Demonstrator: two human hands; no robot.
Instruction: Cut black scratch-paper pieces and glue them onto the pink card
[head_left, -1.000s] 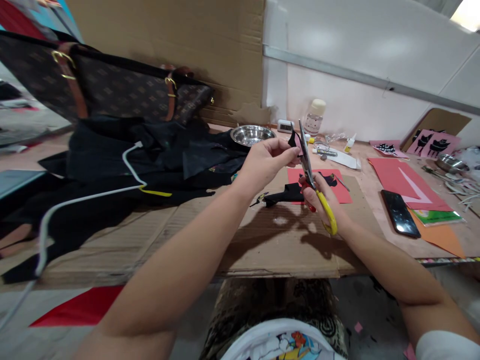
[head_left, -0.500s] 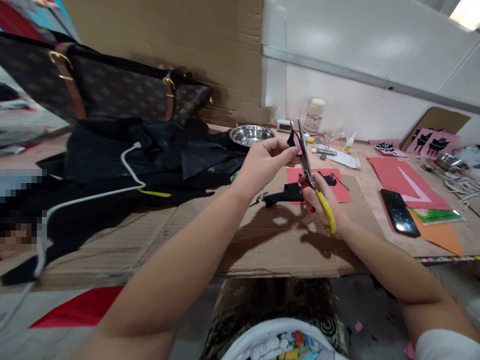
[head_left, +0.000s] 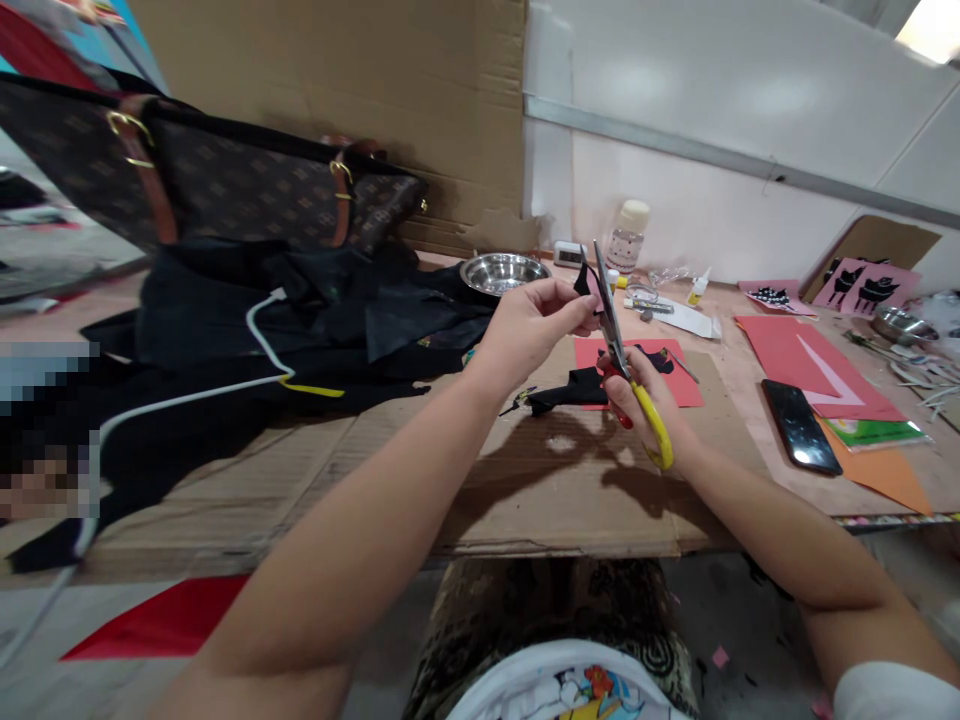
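Observation:
My left hand (head_left: pixel 541 312) pinches a small piece of black fabric (head_left: pixel 584 280) between thumb and fingers, held above the table. A pair of scissors (head_left: pixel 611 325) with yellow and red handles is gripped in my right hand (head_left: pixel 645 400). Its blades are parted and point up, close beside the black piece and my left fingertips; whether they touch the fabric I cannot tell. Beneath my hands, more black fabric (head_left: pixel 566 392) lies partly over a red paper sheet (head_left: pixel 686 385) on a cardboard mat (head_left: pixel 525 500).
To the left lie black cloth (head_left: pixel 202 310), a white cable (head_left: pixel 187 395) and a brown patterned bag (head_left: pixel 247 180). Behind my hands stand a steel bowl (head_left: pixel 504 272) and a bottle (head_left: pixel 628 238). On the right are a phone (head_left: pixel 800 425), red paper (head_left: pixel 780 345) and pink cards with black cats (head_left: pixel 876 288).
Both hands, the scissors and the black piece stay almost in place. The view shifts very slightly.

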